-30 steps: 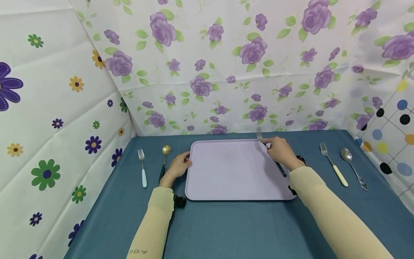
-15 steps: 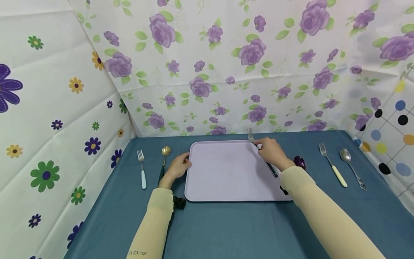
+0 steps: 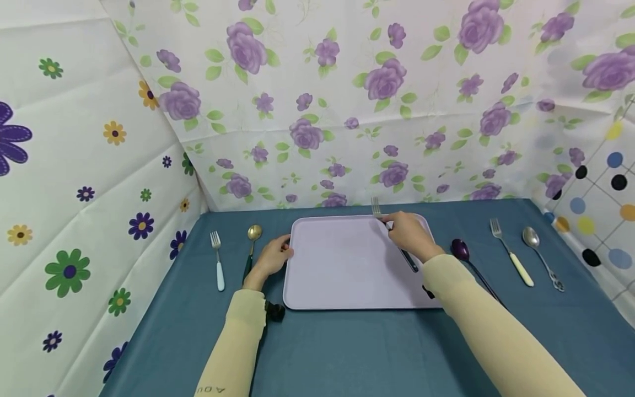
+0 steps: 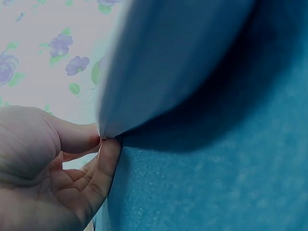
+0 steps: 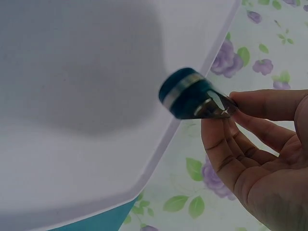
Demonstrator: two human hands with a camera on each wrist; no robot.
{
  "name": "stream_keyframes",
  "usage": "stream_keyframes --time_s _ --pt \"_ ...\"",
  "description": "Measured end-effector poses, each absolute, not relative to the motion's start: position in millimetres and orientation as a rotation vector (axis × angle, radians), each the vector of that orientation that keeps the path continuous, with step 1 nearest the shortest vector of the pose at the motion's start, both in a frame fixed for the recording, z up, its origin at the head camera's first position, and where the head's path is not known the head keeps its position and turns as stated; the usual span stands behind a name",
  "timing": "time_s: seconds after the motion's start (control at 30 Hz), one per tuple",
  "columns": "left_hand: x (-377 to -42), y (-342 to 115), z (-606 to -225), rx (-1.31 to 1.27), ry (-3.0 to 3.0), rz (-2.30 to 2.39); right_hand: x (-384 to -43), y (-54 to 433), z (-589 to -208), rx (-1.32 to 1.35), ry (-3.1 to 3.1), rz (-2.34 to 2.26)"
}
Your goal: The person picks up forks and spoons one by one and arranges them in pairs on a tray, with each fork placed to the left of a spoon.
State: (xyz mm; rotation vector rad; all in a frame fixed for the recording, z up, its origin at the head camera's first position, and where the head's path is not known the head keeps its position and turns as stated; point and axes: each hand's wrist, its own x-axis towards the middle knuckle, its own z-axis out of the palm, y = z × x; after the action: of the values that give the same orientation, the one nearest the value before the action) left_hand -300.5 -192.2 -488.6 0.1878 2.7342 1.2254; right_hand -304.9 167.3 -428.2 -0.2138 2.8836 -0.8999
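A pale lilac tray (image 3: 347,264) lies on the blue-green cloth. At its left rim, my left hand (image 3: 270,256) pinches the edge between thumb and fingers; the left wrist view shows the fingertips (image 4: 109,149) meeting there. My right hand (image 3: 409,234) holds a fork (image 3: 408,259) with a dark handle and silver tines over the tray's right part, tines towards the back. In the right wrist view, thumb and fingers pinch the fork (image 5: 185,94), whose handle end faces the camera.
Left of the tray lie a light-blue-handled fork (image 3: 219,264) and a gold spoon (image 3: 254,232), partly behind my left hand. To the right are a dark purple spoon (image 3: 460,250), a cream-handled fork (image 3: 516,262) and a silver spoon (image 3: 532,238). Floral cloth (image 3: 307,160) rises behind the table.
My right hand has moved left with the fork, further over the tray, uncovering the dark purple spoon. My left hand stays at the tray's left rim.
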Motion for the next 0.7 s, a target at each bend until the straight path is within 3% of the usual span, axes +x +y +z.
stream_keyframes --time_s 0.7 --pt "-298.7 -191.4 -487.2 0.195 2.737 1.223 -303.0 120.3 -426.6 -0.297 2.906 -0.865"
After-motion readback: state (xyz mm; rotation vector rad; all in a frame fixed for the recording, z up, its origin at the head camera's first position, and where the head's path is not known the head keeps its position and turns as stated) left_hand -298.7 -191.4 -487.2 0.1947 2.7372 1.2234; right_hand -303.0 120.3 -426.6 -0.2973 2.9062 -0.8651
